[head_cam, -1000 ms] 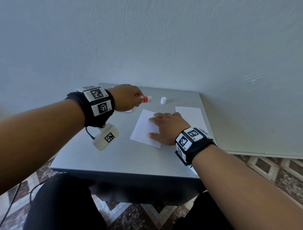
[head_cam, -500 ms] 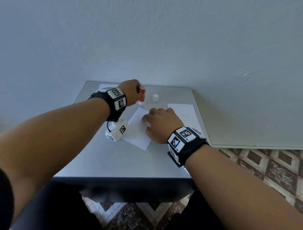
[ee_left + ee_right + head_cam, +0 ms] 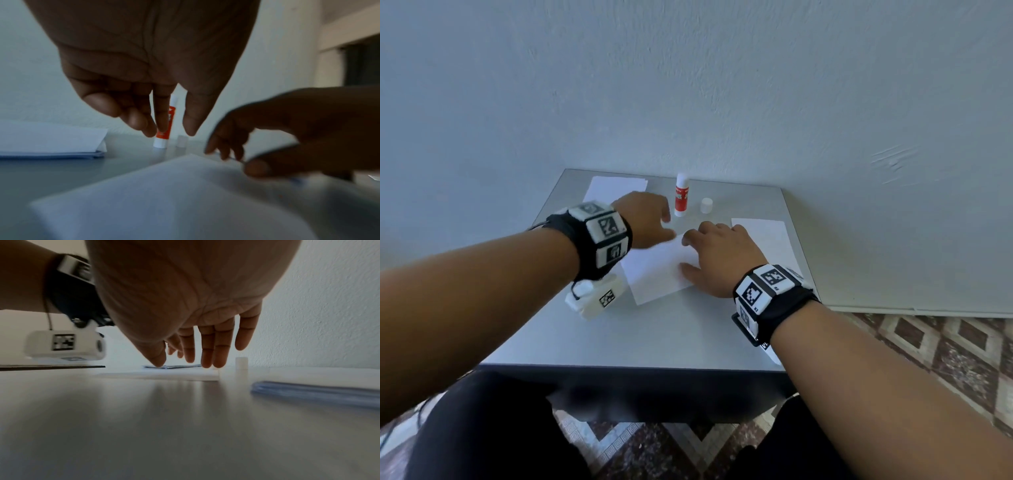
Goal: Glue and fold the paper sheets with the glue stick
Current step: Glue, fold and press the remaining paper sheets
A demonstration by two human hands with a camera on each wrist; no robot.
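Head view: grey table (image 3: 661,335) against a pale wall (image 3: 688,85), one paper sheet (image 3: 657,270) lying flat mid-table. Right hand (image 3: 717,258) sits on the sheet's right side, fingers straight and slightly spread, thumb on the near edge, holding nothing. Left hand (image 3: 645,219) is just beyond the sheet's far-left corner, empty, fingers loose and apart, a bit motion-blurred.

Glue stick (image 3: 681,195) stands upright and uncapped at the back of the table, just right of the left hand, not touching it. Its white cap (image 3: 706,205) stands beside it to the right, apart from it. A stack of sheets (image 3: 763,236) lies on the right side of the table, partly under the right wrist; folded sheets (image 3: 614,189) lie at the back left.

Left wrist view: left hand (image 3: 148,73) fingers hang down relaxed, gaps between them, the glue stick (image 3: 164,129) visible through the gap behind them (no contact). Right hand (image 3: 287,129) fingertips rest on the sheet (image 3: 164,194) at its far corner.

Right wrist view: right hand (image 3: 195,305) fingers extended, tips down on the sheet (image 3: 164,375); cap (image 3: 241,363) stands just beyond, stack (image 3: 318,390) to the right, table (image 3: 164,426) in front
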